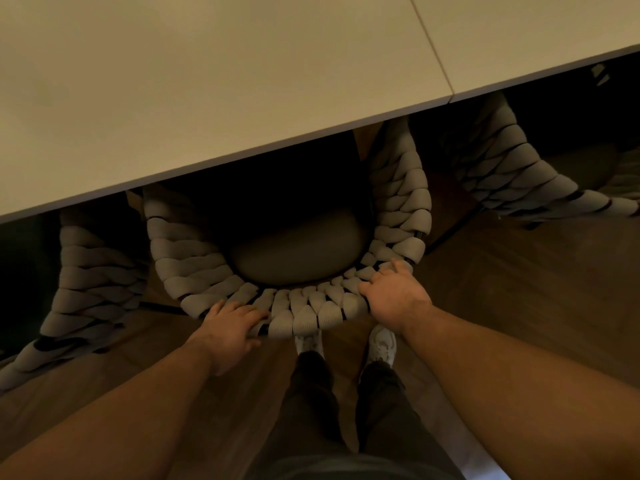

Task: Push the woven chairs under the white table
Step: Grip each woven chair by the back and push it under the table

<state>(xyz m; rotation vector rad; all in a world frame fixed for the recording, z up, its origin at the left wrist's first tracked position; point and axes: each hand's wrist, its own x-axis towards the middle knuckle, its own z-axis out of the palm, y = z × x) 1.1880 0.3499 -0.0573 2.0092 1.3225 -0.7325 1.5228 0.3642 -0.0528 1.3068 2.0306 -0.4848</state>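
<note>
Because the middle woven chair (304, 317) must slide straight, the left grip (230, 327) and the right grip (394, 299) each hold its curved backrest rim, one at each side; its seat is already partly under the white desk (207, 81)

Wood floor (519, 289) carries 3 woven chairs (90, 282) part under white table (207, 81), + white shoes (382, 342) behind mid chair (304, 317).
</note>
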